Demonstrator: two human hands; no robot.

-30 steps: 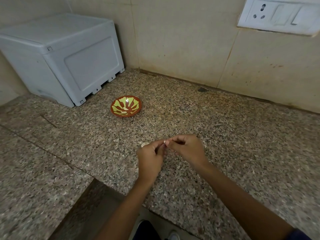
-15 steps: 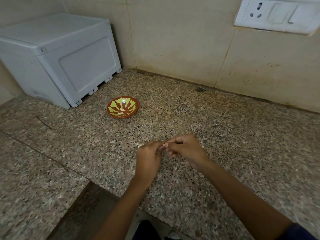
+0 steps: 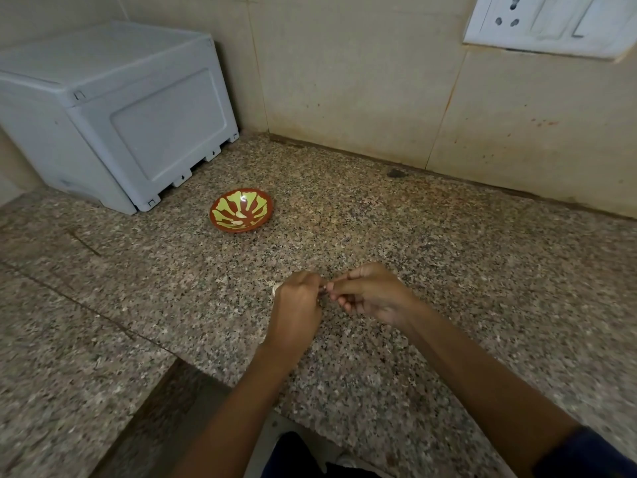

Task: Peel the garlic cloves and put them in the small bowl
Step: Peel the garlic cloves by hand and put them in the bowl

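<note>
My left hand (image 3: 297, 307) and right hand (image 3: 370, 294) meet fingertip to fingertip just above the granite counter (image 3: 448, 270), both pinching a garlic clove (image 3: 323, 289), a tiny pale sliver mostly hidden between my fingers. The small bowl (image 3: 241, 210), red-brown with yellow-green petals, sits well beyond them near the grey box (image 3: 113, 112). Bare counter stretches between hands and bowl; the counter's front edge lies under my forearms.
</note>
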